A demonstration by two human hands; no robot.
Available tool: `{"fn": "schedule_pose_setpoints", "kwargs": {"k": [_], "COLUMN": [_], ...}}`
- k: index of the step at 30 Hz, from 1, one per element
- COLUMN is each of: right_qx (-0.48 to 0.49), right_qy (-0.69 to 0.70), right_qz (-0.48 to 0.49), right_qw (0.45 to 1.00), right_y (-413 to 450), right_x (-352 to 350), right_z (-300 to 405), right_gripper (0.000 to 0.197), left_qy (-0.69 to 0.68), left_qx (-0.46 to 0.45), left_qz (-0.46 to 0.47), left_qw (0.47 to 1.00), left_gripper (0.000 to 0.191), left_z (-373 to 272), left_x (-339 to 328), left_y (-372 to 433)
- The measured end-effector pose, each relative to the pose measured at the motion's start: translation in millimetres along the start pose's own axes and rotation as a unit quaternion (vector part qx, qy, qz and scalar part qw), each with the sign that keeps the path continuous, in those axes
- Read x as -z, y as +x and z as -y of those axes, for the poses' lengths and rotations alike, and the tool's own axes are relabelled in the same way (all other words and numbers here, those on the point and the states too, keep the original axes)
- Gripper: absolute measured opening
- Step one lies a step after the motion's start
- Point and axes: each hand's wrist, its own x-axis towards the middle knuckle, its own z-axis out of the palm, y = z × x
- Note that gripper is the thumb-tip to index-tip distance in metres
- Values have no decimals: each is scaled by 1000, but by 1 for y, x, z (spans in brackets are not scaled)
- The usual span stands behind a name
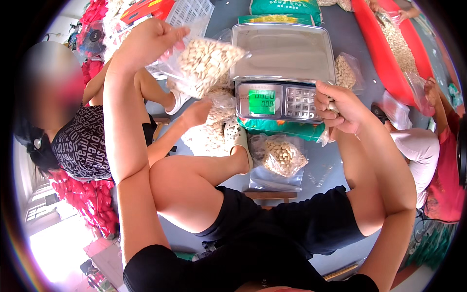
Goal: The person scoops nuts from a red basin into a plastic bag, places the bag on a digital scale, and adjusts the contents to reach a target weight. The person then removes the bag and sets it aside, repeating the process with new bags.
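My left hand (155, 42) grips the top of a transparent plastic bag of pale flat seeds (211, 62), raised at the left side of a digital weighing scale (277, 100). The bag hangs tilted and partly overlaps the edge of the scale's steel pan (282, 53), on which nothing lies. At the keypad's right end is my right hand (341, 109), its fingers curled around a few pale seeds (332, 106). The scale's display (262, 102) glows green. Below the scale, an open bag of seeds (282, 157) rests on the floor before me.
Green printed sacks (286, 127) lie under and behind the scale. Filled bags (220, 104) stand to its left, another bag (344, 73) to its right. A co-worker's hand (199, 113) reaches toward the left bags. Others work over a long red tub of seeds (397, 47).
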Motion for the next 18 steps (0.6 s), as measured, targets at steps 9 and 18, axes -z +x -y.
{"fn": "schedule_pose_setpoints", "kwargs": {"k": [9,18], "right_qx": [-12,-16], "right_qy": [-13,7], "right_qz": [-30,-47], "right_qw": [999,999], "right_y": [9,7], "right_x": [-1,-2], "right_z": [2,2], "right_gripper": [39,38], "left_qy": [137,158], "left_qx": [37,64], "left_qz": [69,192], "left_qw": [987,966], "left_gripper": [34,32], "left_z": [79,120], "left_x": [-19,-111], "left_y": [3,55]}}
